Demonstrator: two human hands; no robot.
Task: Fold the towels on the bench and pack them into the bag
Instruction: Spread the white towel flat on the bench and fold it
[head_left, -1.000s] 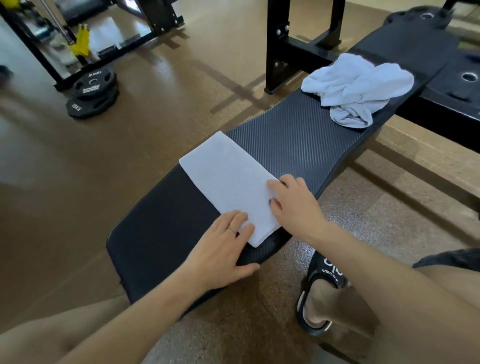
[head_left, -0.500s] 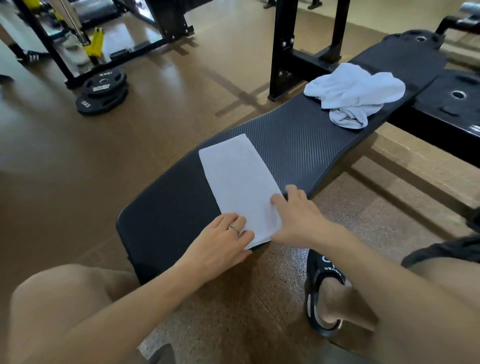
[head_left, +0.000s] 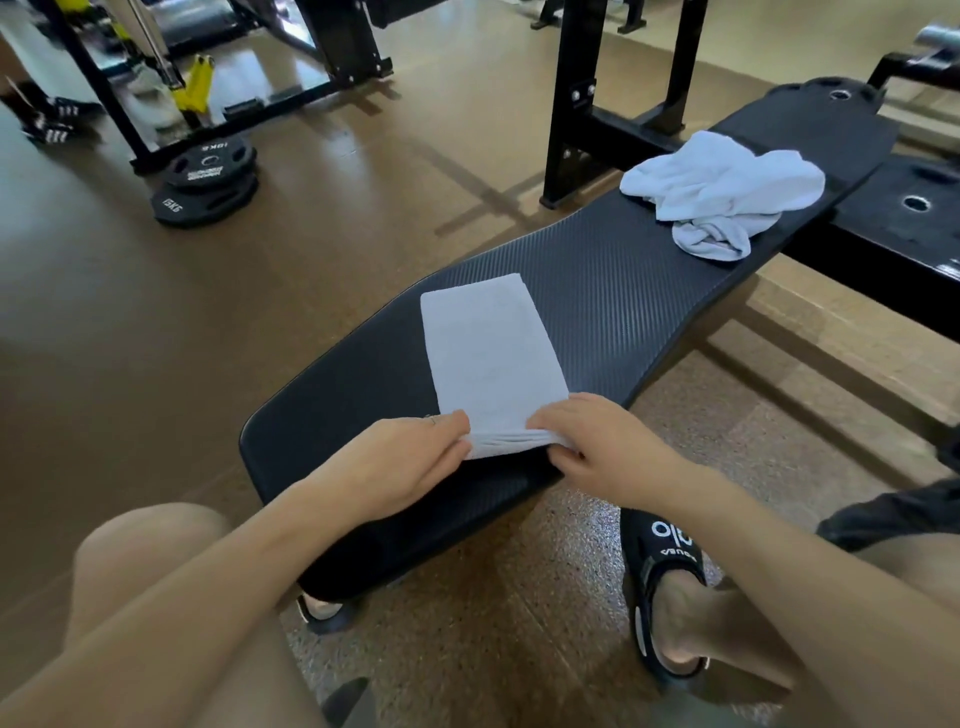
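A white towel (head_left: 488, 348), folded into a long strip, lies across the near part of the black bench (head_left: 613, 291). My left hand (head_left: 410, 457) pinches the strip's near left corner and my right hand (head_left: 597, 441) pinches its near right corner, with that near edge lifted slightly off the pad. A second white towel (head_left: 722, 192) sits crumpled in a heap at the far end of the bench. No bag is in view.
Black weight plates (head_left: 205, 182) are stacked on the brown floor at the far left beside a rack frame (head_left: 332, 47). Black bench uprights (head_left: 571, 93) stand behind the bench. My knees and feet in black slides (head_left: 665, 587) are close to the bench's near end.
Both hands went from lying flat on the towel's near end to gripping its near corners and lifting that edge. The view shifted back, bringing my knees in.
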